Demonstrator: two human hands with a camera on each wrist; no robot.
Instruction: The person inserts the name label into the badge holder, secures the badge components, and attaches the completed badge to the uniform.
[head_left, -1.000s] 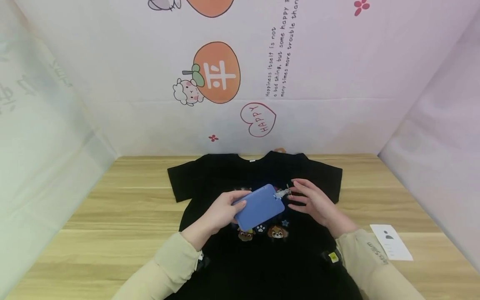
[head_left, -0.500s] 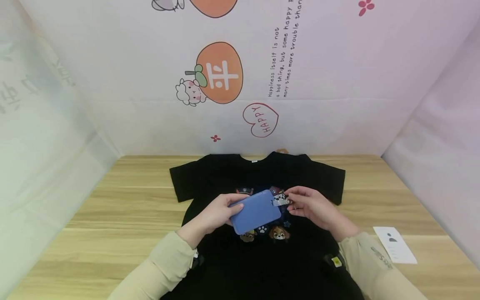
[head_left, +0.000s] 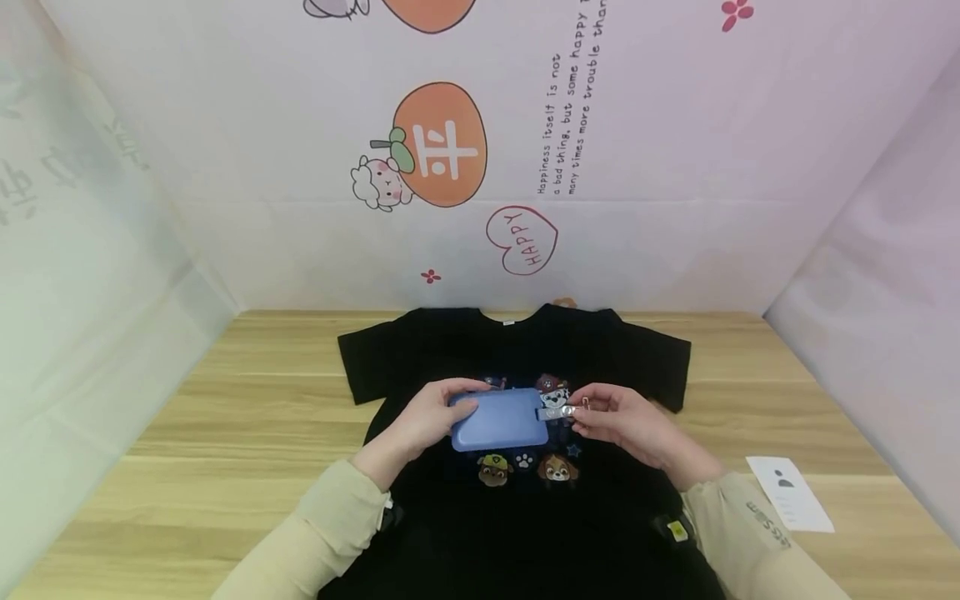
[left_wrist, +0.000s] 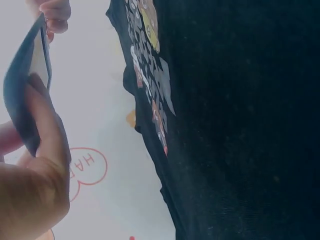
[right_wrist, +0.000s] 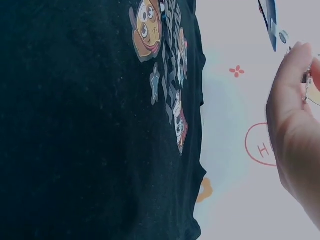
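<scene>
A blue badge holder is held above the black T-shirt, its long side nearly level in the head view. My left hand grips its left end, thumb on the face and fingers behind. From its right end extends a clear strap with a metal clip, which my right hand pinches between thumb and fingertips. In the left wrist view the badge holder shows edge-on between thumb and fingers. In the right wrist view only a corner of the badge holder shows, beyond the right hand.
The T-shirt lies spread on a wooden table, cartoon dogs printed on its chest. A white card with a person icon lies by the right forearm. A printed white cloth rises behind the table, with white sheets at both sides.
The badge holder has turned from a slant to nearly level and moved slightly left and down. My right fingers, looser around the clip before, have closed in to pinch it at the strap.
</scene>
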